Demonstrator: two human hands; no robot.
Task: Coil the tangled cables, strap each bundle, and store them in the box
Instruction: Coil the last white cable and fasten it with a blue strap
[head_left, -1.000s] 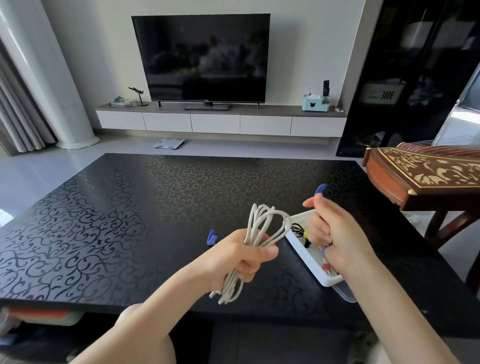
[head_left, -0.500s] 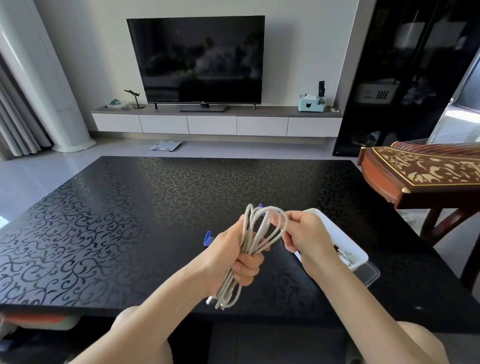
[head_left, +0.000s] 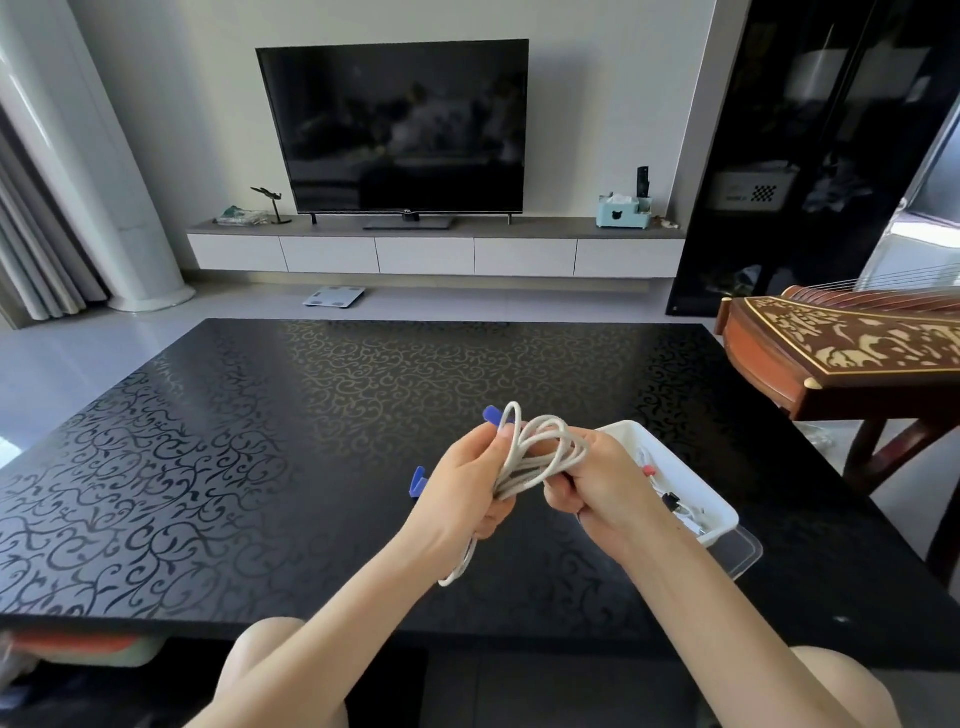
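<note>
While the white cable (head_left: 540, 457) was up off the table (head_left: 260, 441), I noted it as a loose coil of several loops, held in the air between both hands above the near-right part of the top. One loop hung out below my left hand (head_left: 462, 493); the upper loops stood up past my fingertips.

L hand: fingers and thumb curled round the coil's middle, gripping it. R hand (head_left: 597, 488): fingers curled onto the loops on the coil's right side, thumb underneath, pinching them. Both hands close together, nearly touching.

A blue strap (head_left: 492, 414) showed just above my L fingertips, behind the top loop. Couldn't tell which hand, if either, had hold of it.

A second blue strap (head_left: 417, 482) lay on the table just left of my L hand, apart from the cable.

The white box (head_left: 691, 488) sat on the table right behind my R hand, partly hidden by it. Inside: small cable bits, incl. one red end and one black; rest too small to make out. A clear lid (head_left: 743, 551) lay under the box at its near-right corner.

Table: black, scroll pattern. To the right, a wooden stringed instrument (head_left: 841, 358) on a stand. Far wall: TV (head_left: 395, 130) on a low cabinet (head_left: 426, 254), pale blue tissue box (head_left: 622, 212) at the cabinet's right end, bathroom scale (head_left: 333, 297) on the floor in front.
</note>
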